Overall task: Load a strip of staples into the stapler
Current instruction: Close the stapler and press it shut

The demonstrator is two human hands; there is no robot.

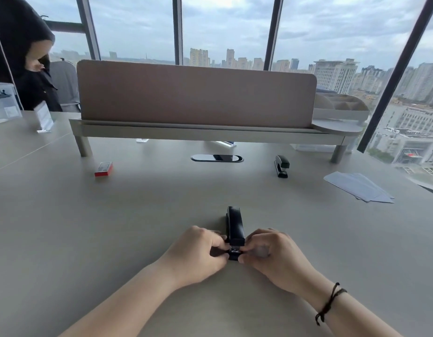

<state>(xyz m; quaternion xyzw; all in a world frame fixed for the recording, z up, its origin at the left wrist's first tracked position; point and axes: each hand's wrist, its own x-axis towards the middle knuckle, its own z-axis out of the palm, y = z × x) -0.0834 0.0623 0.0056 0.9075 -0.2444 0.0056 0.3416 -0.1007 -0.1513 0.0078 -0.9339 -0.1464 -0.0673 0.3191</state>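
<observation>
A black stapler (235,223) lies lengthwise on the grey table (137,215), just in front of me, its near end between my hands. My left hand (198,254) pinches that near end from the left. My right hand (273,256) grips it from the right, slightly blurred. A bit of shiny metal shows between my fingertips at the stapler's near end. A red staple box (103,169) sits far off to the left, near the shelf leg. No loose staple strip is visible.
A second dark stapler (281,165) lies at the back right. White paper sheets (359,187) lie at the right. A raised desk shelf with a divider panel (196,93) spans the back. A person in black stands at the far left (28,69).
</observation>
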